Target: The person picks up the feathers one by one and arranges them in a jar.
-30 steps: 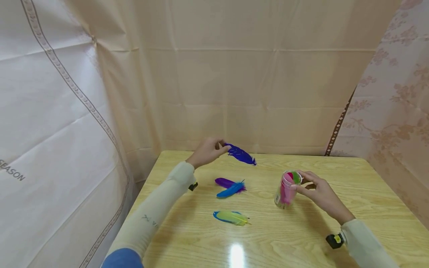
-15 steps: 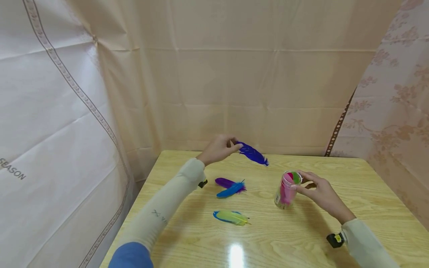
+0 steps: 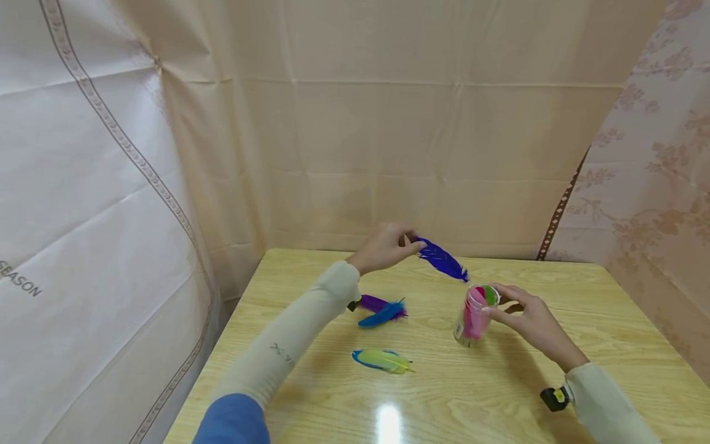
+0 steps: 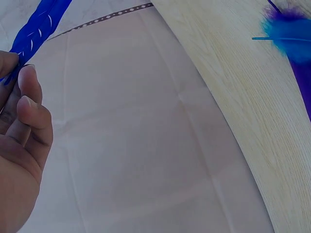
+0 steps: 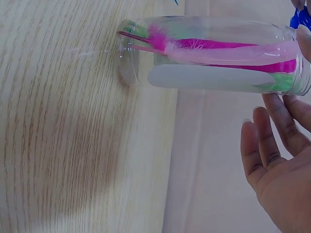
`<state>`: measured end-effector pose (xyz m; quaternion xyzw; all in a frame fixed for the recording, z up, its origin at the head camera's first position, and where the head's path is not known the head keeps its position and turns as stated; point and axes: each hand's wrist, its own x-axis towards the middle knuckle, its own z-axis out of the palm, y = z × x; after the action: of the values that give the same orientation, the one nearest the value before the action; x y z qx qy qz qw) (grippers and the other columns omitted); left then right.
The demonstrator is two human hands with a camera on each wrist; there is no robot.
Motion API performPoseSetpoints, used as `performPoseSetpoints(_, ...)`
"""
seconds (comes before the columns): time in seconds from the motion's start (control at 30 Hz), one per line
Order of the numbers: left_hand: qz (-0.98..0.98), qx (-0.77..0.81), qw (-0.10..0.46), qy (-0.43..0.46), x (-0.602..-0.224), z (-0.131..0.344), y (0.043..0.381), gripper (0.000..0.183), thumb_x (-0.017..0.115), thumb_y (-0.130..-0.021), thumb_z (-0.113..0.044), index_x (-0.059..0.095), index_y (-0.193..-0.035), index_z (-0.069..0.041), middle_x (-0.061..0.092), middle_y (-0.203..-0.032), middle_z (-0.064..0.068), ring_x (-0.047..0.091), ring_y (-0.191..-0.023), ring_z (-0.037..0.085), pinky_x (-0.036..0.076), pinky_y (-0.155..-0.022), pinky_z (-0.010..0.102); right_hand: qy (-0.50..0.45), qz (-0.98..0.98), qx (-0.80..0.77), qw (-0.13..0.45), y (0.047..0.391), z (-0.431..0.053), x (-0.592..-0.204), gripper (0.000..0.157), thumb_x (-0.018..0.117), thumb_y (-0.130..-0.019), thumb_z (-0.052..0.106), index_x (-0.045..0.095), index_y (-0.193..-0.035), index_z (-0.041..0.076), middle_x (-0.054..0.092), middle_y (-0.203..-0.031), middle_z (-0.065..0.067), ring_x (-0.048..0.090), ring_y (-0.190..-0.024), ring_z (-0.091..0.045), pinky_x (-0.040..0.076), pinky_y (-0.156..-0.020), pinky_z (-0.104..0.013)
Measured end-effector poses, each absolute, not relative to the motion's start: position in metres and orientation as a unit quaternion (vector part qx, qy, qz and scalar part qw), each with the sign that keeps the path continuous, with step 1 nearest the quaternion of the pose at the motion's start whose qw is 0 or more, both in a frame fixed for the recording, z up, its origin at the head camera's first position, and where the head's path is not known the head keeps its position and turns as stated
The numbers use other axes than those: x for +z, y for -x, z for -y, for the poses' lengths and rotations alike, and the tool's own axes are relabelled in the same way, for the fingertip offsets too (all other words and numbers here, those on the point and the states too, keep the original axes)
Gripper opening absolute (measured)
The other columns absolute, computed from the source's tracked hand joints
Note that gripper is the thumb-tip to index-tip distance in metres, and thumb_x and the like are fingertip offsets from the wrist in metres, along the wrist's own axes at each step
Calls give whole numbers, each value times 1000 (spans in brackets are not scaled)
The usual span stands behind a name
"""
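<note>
My left hand pinches a dark blue feather by one end, above the far part of the table. The feather's free end points down to the right, close to the mouth of a clear glass jar. Around the jar's rim, my right hand grips with thumb and fingers. Inside the upright jar stand pink feathers and a green feather. A purple feather and a bright blue feather lie crossed on the table, left of the jar.
Nearer the front, a yellow-green feather lies over a blue one. Everything rests on a light wooden table. Cloth curtains hang behind the table and along both sides.
My left hand has moved right with the dark blue feather, whose free end has come close to the jar's mouth. The right hand and the jar stay in place.
</note>
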<state>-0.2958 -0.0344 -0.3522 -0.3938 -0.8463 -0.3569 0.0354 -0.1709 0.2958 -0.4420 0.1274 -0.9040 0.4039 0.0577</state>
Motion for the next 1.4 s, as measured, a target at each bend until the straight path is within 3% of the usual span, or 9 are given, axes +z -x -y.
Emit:
performPoseSetpoints(0.23,835,-356,40,418,-353,23,295,21,65,-104,-30,73,-110,-12,69,-95,-6,60,-65,9,51,-58,24,-135,902,404,68,171,-296,-446,58,73,-98,32,55,-147,7,65,-120,-7,58,-103,-13,53,-82,-24)
performPoseSetpoints(0.8,827,-335,36,449,-355,4,292,16,65,-104,-26,72,-104,-12,69,-94,-4,56,-60,8,48,-57,22,-125,905,403,51,170,-297,-445,62,71,-99,35,50,-151,7,61,-127,-9,56,-109,-26,53,-83,-24)
performPoseSetpoints(1.1,823,-321,35,468,-354,-5,290,15,66,-103,-23,73,-107,-9,70,-89,-3,57,-63,7,48,-59,20,-130,905,402,59,170,-296,-445,61,72,-99,34,52,-150,8,61,-128,-7,56,-107,-18,53,-83,-24)
performPoseSetpoints(1.4,816,-284,55,500,-358,-19,287,15,70,-101,-21,75,-109,-11,71,-99,-4,58,-73,4,47,-65,16,-131,904,401,67,173,-297,-448,58,71,-99,35,55,-148,10,62,-126,-3,55,-106,-11,51,-84,-22)
